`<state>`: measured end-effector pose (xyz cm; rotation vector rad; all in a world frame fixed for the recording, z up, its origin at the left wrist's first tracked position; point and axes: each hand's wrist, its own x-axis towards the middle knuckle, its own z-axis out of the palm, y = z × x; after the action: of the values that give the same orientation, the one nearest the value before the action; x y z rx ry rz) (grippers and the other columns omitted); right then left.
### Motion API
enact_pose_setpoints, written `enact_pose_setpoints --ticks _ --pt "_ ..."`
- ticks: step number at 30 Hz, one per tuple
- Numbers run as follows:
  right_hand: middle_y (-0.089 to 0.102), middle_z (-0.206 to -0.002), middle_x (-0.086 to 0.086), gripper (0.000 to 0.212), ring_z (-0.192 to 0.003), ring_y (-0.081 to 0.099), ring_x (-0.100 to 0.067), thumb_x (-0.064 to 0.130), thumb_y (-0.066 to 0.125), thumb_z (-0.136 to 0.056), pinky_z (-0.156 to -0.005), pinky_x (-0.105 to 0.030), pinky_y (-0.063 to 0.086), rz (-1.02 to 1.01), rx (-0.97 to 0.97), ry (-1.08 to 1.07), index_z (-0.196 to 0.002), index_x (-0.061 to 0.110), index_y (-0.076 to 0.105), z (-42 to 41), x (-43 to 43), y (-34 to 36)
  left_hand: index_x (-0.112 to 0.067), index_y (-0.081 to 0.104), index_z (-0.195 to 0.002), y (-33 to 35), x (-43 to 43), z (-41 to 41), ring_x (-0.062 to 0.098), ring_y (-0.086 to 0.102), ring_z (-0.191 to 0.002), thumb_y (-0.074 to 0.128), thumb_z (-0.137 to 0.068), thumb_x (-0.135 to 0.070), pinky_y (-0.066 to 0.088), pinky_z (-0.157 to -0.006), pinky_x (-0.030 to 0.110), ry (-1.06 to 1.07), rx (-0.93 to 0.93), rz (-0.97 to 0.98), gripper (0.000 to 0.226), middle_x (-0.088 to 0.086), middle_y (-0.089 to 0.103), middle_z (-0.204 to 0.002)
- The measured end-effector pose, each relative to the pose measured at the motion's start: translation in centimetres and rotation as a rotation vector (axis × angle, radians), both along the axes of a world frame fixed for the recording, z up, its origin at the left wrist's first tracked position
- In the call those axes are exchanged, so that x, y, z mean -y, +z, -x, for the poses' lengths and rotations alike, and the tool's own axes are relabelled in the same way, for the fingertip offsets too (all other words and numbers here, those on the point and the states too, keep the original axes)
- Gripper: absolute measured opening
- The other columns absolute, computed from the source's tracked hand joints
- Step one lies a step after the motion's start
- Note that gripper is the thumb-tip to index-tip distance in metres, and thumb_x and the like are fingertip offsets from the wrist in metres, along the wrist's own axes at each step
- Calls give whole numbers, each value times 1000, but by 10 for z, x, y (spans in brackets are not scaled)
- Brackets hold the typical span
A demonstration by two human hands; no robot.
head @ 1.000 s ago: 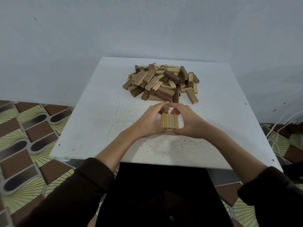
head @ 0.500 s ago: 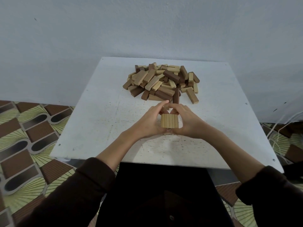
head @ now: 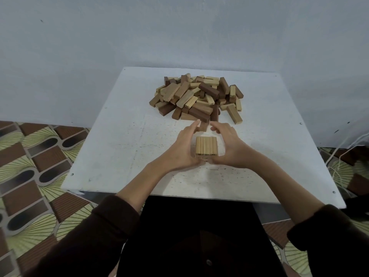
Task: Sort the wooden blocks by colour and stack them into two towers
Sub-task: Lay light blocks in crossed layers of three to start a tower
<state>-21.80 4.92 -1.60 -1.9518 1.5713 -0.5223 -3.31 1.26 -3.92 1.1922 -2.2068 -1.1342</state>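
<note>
Wall (head: 179,33): plain, pale blue-grey, a few dark specks.
Table (head: 119,148): white square board, speckled and scuffed, small screws (head: 72,174) near the edges; far edge set against the wall.
Floor (head: 30,156): tiled in brown bars, dark ovals and yellow-green fans; showed on both sides of the table.
Cables (head: 337,154): white, trailed across the floor at the right.
Pile (head: 197,98): light and dark blocks mixed, heaped loose at the far middle of the table.
Stack (head: 206,145): light blocks only, low, top layer laid side by side with lengths pointing away; stood on the table nearer the front, just short of the pile and apart from it.
Left hand (head: 183,150): wide, cupped at the left of the stack, palm against it, forefinger straight toward the pile; gripped nothing.
Right hand (head: 229,148): wide, cupped at the right of the stack, fingers loosely arched past the far corner; contact with the blocks could not be told.
Sleeves (head: 79,236): dark, ended at the forearms.
Garment (head: 199,236): dark, below the front edge.
</note>
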Motion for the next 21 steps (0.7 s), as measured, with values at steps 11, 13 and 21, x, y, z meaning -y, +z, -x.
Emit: enact_pose_setpoints --ticks 11,13,21 --pt "8 -157 -10 105 -144 5 -21 53 61 -77 -117 -40 8 106 -63 -204 -149 5 2 -25 -32 -35 -6 -9 -149 -15 -31 7 21 3 -145 68 -82 -19 9 -119 35 41 103 130 103 11 5 -156" --pt "8 -157 -12 107 -144 6 -23 65 46 -73 -117 -42 8 117 -85 -195 -149 4 2 -26 -32 -36 -4 -9 -149 -15 -33 8 22 1 -146 66 -84 -19 7 -119 37 38 111 151 101 12 4 -157" --pt "6 -157 -12 106 -142 7 -24 71 25 -72 -117 -47 9 125 -161 -159 -149 4 -5 -24 -30 -41 -3 -12 -148 -13 -34 9 20 -1 -145 63 -87 -22 4 -120 37 15 152 171 99 13 1 -157"
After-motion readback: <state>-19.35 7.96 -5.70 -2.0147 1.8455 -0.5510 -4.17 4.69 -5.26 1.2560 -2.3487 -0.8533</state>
